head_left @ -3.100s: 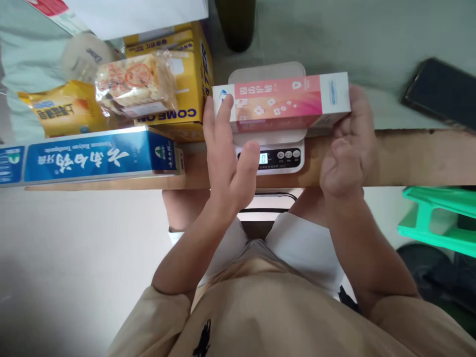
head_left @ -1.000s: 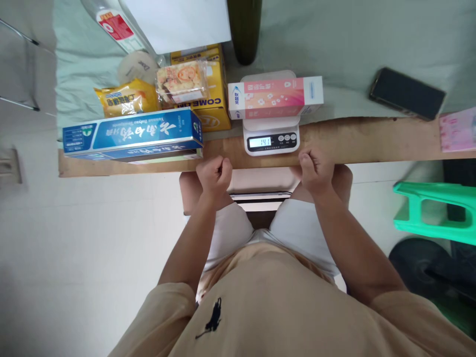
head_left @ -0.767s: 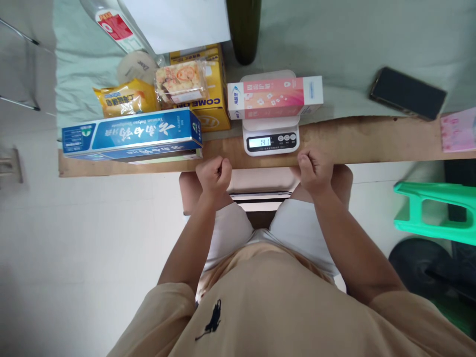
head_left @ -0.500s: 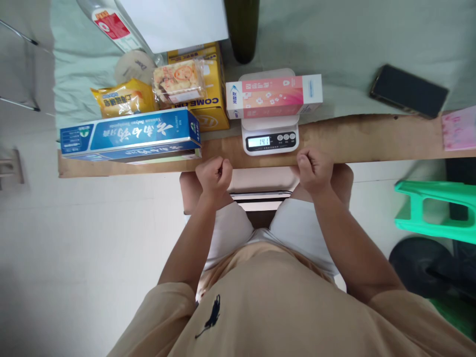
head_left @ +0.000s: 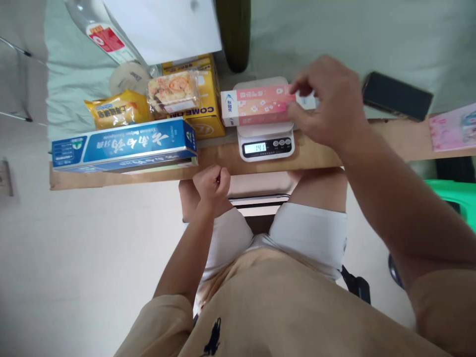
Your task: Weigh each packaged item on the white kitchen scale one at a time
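At frame centre, right hand (head_left: 327, 106) is closing fingers around the long pink cardboard box (head_left: 256, 105) overhanging the small white scale (head_left: 266, 141), likely tipping it; left hand (head_left: 211, 181) is resting fisted, empty

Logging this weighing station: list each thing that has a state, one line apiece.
Scale: on, display lit, loaded.
Pink box: lying flat on the scale, closed.
Right hand: fingers at the pink box's right end, grip unclear.
Left hand: fisted, empty, at the table edge.
Blue box: flat, closed.
Phone: screen dark.

3 boxes (head_left: 256, 101) – 1 scale (head_left: 266, 146) – 1 phone (head_left: 397, 95)
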A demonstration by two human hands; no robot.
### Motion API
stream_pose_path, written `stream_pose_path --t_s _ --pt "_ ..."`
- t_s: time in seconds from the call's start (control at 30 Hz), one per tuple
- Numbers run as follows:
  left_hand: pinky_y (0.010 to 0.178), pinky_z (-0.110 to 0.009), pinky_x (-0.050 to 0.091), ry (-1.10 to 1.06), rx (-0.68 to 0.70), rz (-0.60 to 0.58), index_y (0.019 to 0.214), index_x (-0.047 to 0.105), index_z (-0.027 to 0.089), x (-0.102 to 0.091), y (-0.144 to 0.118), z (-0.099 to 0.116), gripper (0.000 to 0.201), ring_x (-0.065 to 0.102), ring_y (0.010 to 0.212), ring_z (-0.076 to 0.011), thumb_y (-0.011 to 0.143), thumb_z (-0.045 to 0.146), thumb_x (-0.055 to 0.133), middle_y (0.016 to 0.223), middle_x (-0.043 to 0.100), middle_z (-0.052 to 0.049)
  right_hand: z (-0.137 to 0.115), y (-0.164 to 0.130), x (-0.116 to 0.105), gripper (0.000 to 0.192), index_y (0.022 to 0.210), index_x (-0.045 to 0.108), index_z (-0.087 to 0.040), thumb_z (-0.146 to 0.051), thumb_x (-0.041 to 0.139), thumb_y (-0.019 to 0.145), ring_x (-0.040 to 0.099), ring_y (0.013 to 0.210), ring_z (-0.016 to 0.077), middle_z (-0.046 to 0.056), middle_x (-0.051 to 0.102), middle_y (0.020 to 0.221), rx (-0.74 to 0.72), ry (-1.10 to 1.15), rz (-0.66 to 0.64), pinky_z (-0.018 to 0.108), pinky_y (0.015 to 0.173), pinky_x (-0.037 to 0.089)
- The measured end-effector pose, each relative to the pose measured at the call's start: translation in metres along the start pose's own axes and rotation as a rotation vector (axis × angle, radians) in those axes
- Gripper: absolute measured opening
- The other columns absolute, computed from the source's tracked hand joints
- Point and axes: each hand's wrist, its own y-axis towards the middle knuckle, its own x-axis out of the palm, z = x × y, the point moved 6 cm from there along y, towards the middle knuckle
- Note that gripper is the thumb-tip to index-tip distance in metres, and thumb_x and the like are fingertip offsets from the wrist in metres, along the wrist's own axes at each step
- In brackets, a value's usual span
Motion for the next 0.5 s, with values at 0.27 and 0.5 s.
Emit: stream_pose_path --t_s 0.27,0.5 --pt "0.053 -0.030 0.016 0.009 -0.026 -0.016 0.055 0.018 0.017 -0.001 -0.002 -0.001 0.046 0.019 0.048 -0.0048 0.084 0.016 0.054 0.048 0.019 0.005 -0.008 0.046 0.041 0.055 0.129 0.062 -0.018 -0.042 0.071 0.080 0.060 0.125 0.0348 0.011 0.060 0.134 -0.124 -0.347 -0.491 0.058 0.105 0.054" --pt "0.054 -0.030 0.017 0.051 -0.017 -0.042 0.057 0.018 0.018 0.000 -0.002 0.000 0.045 0.020 0.049 -0.0058 0.084 0.014 0.054 0.050 0.021 0.005 -0.010 0.045 0.040 0.057 0.135 0.054 -0.025 -0.038 0.072 0.083 0.066 0.121 0.0306 0.002 0.064 0.131 0.025 -0.372 -0.586 0.054 0.103 0.057"
